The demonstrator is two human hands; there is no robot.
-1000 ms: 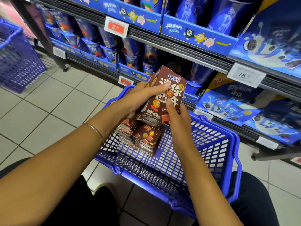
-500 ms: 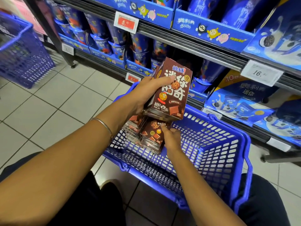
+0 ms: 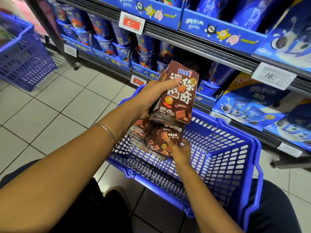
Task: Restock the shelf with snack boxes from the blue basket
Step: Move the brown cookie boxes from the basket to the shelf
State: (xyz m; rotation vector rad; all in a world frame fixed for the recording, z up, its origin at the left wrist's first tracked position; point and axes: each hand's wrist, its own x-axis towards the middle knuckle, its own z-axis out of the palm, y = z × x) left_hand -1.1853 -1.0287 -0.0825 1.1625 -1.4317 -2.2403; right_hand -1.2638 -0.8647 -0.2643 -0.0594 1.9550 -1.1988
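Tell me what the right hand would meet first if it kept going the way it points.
The top brown snack box in the blue basket; the right hand already touches it, with further boxes probably behind.

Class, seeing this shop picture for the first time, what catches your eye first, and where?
The brown snack box stands out first, held up mid-frame by the left hand before the shelf. Just below, the right hand grips a second brown box in the blue basket. A red price tag shows on the upper shelf edge.
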